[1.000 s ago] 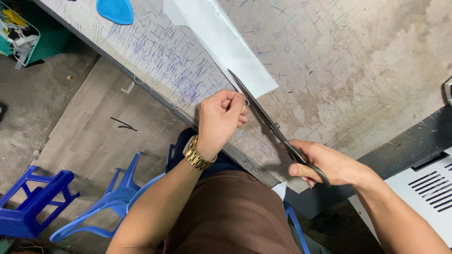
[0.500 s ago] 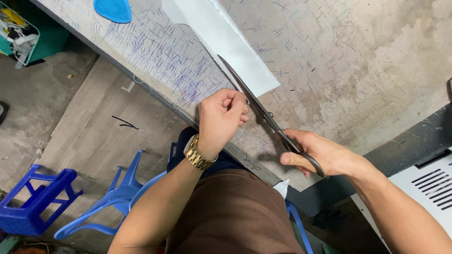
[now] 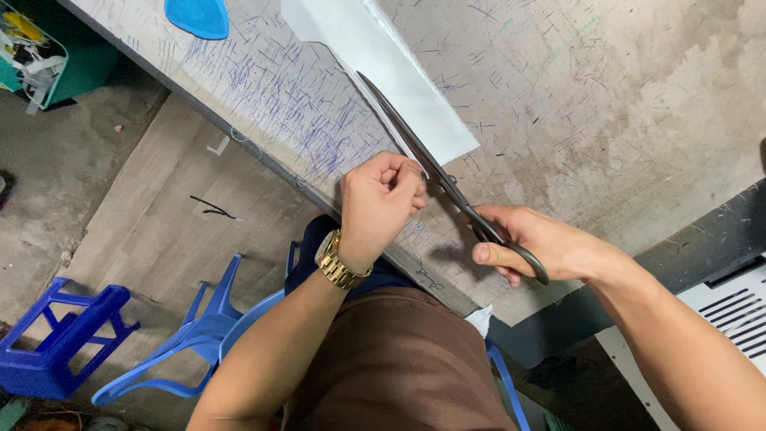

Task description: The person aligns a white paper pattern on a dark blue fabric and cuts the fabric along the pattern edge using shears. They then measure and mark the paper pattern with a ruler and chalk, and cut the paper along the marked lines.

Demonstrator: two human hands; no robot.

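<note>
Your right hand (image 3: 542, 247) grips scissors (image 3: 435, 172) slicing the white fabric strip (image 3: 399, 80); beside them, your left hand (image 3: 379, 203) pinches its edge.

Worktable (image 3: 606, 104): grey, scuffed top, scribbled over with blue pen marks near my edge. On it: one white fabric strip (image 3: 399, 88) lying diagonally; one blue chalk piece (image 3: 198, 16) at the far corner.

A scuffed grey worktable (image 3: 606, 104), scribbled with pen marks, fills twelve to three o'clock. Bare concrete floor (image 3: 72, 175) lies at nine, blue plastic stools (image 3: 68, 343) at seven.
</note>
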